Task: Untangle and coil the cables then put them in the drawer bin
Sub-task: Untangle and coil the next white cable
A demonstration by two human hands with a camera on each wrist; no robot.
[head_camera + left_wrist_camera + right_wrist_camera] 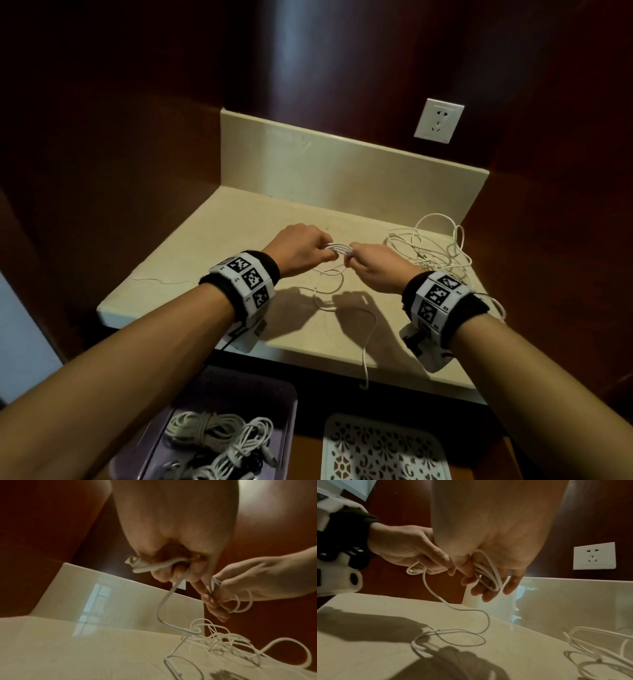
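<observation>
Cable (337,247), thin, white and round, is bunched in short loops between both fists above the glossy cream counter (239,240); its tail drops over the near edge. Left hand (178,566) curls tight round one end. Right hand (488,566) pinches the looped end, fingers half curled.

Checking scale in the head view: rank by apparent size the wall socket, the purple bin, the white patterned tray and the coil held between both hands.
1. purple bin, cut off by the frame
2. white patterned tray, also cropped, so this ranking is unsure
3. wall socket
4. coil
</observation>
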